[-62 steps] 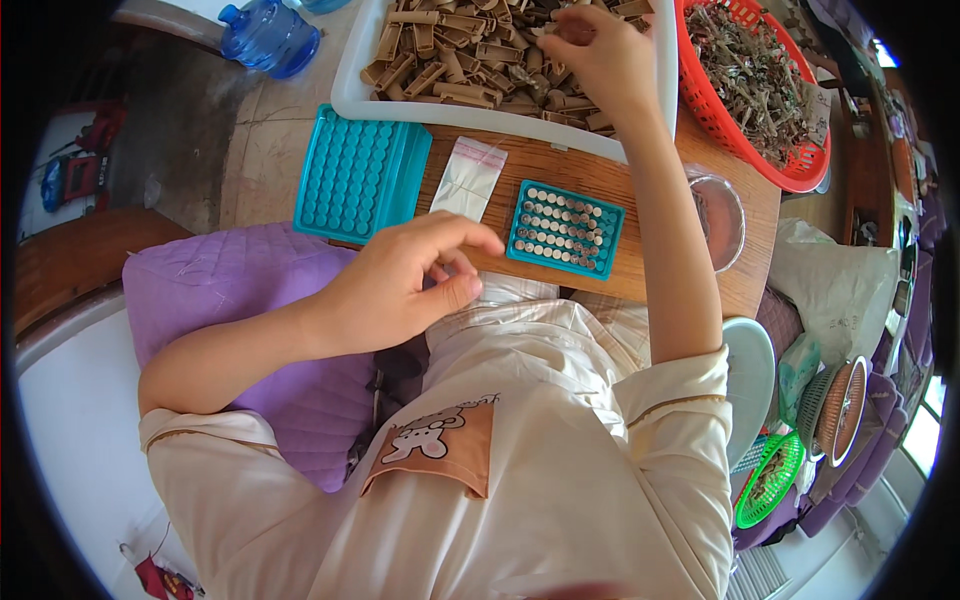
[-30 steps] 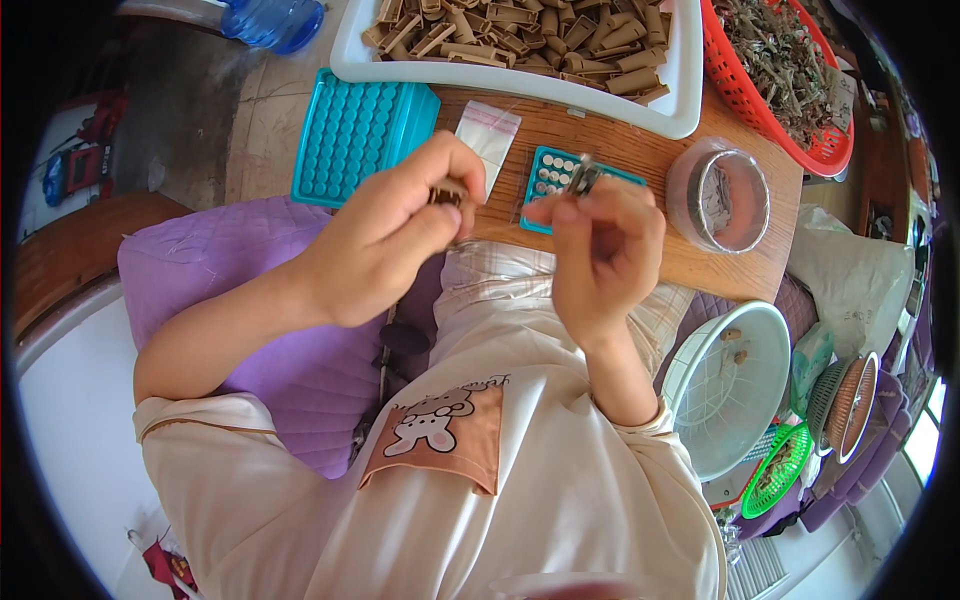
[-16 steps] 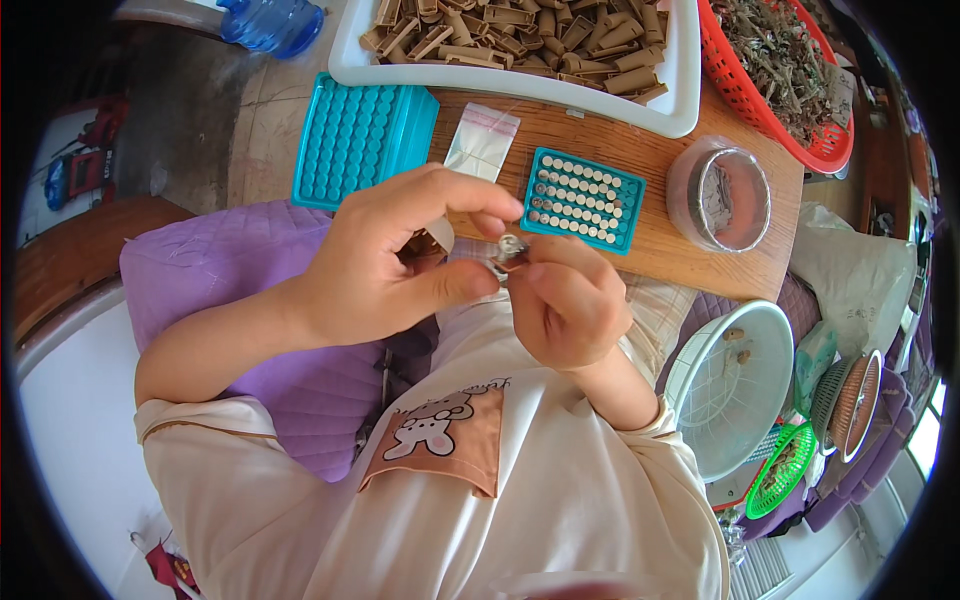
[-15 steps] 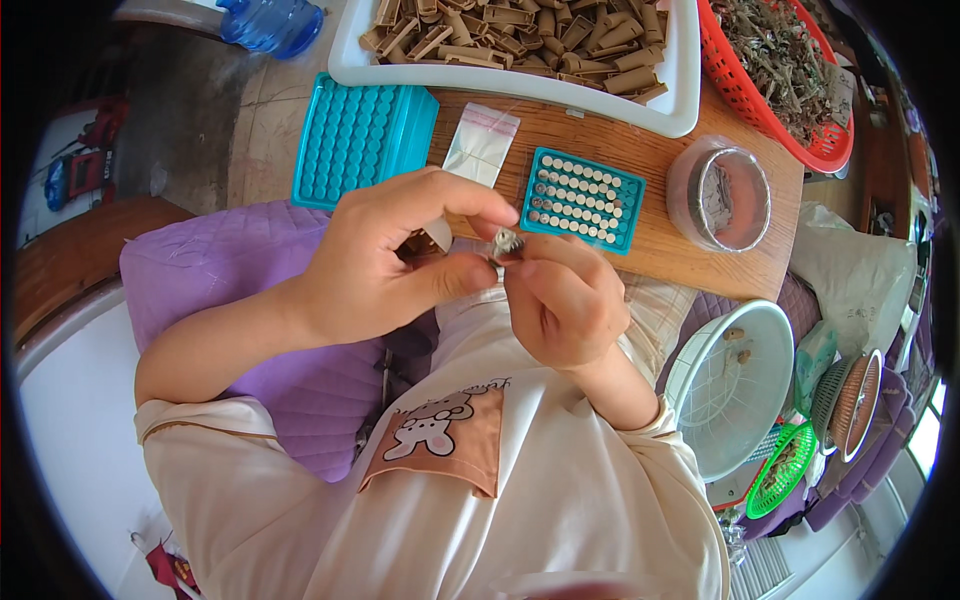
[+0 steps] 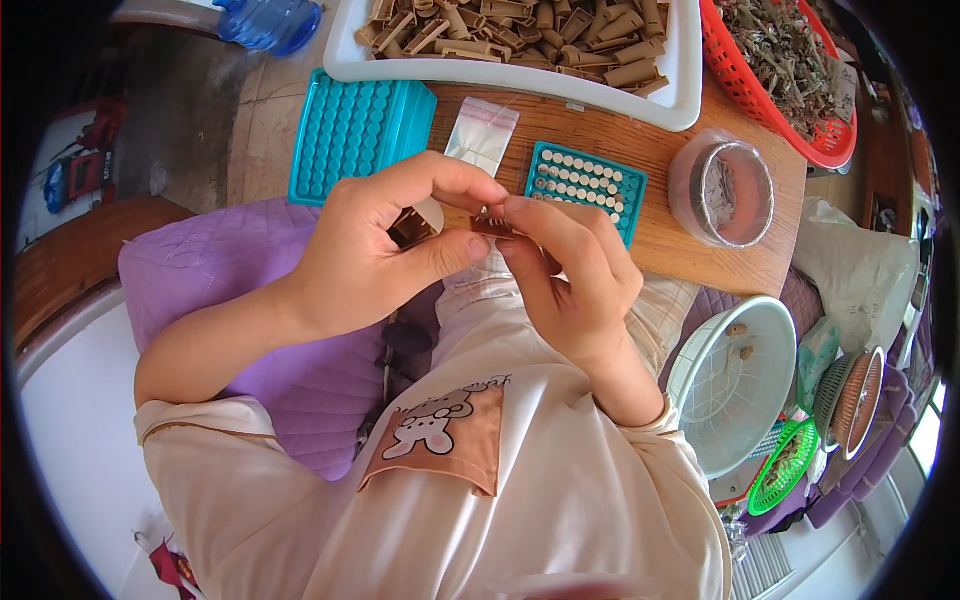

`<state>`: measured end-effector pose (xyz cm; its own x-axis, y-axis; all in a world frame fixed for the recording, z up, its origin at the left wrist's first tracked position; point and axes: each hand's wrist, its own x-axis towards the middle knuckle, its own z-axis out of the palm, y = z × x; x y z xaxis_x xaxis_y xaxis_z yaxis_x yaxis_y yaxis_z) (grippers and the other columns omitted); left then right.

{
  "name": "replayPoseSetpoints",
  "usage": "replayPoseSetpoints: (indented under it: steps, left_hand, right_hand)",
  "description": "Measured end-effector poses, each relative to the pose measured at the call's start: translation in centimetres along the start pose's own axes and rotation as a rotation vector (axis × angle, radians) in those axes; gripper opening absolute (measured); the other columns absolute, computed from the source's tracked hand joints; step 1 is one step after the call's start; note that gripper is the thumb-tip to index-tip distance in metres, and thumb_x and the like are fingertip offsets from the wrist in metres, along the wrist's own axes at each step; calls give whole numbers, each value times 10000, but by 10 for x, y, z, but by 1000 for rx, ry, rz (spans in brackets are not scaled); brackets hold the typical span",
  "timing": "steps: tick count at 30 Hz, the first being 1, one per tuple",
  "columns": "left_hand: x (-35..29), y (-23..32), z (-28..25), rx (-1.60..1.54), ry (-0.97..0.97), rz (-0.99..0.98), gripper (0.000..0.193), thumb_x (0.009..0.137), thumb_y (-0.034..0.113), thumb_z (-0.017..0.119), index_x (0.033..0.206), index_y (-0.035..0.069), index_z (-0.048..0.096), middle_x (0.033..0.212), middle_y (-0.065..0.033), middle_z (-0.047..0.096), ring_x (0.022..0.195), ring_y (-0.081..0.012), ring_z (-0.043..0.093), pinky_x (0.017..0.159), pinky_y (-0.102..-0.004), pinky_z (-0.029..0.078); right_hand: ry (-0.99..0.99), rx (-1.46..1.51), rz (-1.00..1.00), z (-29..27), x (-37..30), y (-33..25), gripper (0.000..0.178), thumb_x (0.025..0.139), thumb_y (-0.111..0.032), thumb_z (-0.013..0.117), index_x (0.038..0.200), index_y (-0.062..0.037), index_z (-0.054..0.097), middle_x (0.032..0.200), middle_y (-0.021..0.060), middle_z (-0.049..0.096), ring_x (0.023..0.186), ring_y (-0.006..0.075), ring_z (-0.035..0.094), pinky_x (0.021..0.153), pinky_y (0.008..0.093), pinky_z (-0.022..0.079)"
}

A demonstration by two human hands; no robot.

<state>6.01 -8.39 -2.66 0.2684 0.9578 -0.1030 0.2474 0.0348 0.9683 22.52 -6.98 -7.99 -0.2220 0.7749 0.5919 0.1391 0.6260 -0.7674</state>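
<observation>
In front of my chest, my left hand (image 5: 385, 240) is curled round a brown plastic shell (image 5: 428, 215), which sits against its palm. Its thumb and index finger reach toward a small toothed metal piece (image 5: 492, 227). My right hand (image 5: 580, 260) pinches that piece between thumb and fingertips; fingers cover part of it. Just past the right hand lies a teal tray (image 5: 628, 205) with rows of small white discs, its near part hidden by the hand. A clear plastic bag (image 5: 480, 135) lies beyond the left hand.
A white bin (image 5: 510, 75) of brown shells and a red basket (image 5: 745, 85) of metal parts stand at the back. A teal rack (image 5: 350, 135) is at left, a round clear tub (image 5: 720, 190) at right. A pale green basin (image 5: 725, 395) stands at lower right.
My right fingers have shifted and straightened around the metal piece, turning it so its toothed side shows differently. The right hand now covers more of the disc tray. The shell stays in my left hand.
</observation>
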Motion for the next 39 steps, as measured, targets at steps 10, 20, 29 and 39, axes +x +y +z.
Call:
replayPoseSetpoints:
  steps: [10, 20, 29, 39]
  left_hand:
    - [1, -1, 2, -28, -8, -15, 214, 769, 67, 614, 957, 9, 533, 884, -48, 599, 845, -109, 577, 719, -225, 451]
    - [1, -10, -7, -734, -100, -251, 340, 831, 79, 360, 1168, 39, 345, 1051, -90, 509, 865, -98, 484, 760, -234, 407]
    - [-2, -7, 5, -340, -64, -130, 482, 769, 166, 626, 1163, 53, 372, 1186, -105, 455, 988, -122, 502, 809, -254, 448]
    - [-4, -8, 8, -381, -8, -7, 444, 736, 29, 641, 1132, 28, 439, 1105, -61, 509, 744, -27, 474, 675, -182, 439]
  right_hand:
    - [-78, 62, 52, -9, -1, 4, 247, 645, 37, 685, 847, -6, 549, 761, 74, 583, 513, 83, 514, 406, 185, 392]
    - [48, 253, 339, -3, -6, -2, 213, 661, 53, 653, 838, -18, 559, 727, 49, 591, 524, 66, 517, 406, 184, 387]
    - [148, 324, 320, 7, -6, -11, 167, 665, 52, 642, 805, -8, 572, 718, 60, 594, 473, 63, 480, 394, 182, 354]
    - [37, 451, 408, 6, -4, -17, 103, 704, 20, 632, 795, 13, 585, 726, 86, 581, 573, 104, 535, 458, 200, 400]
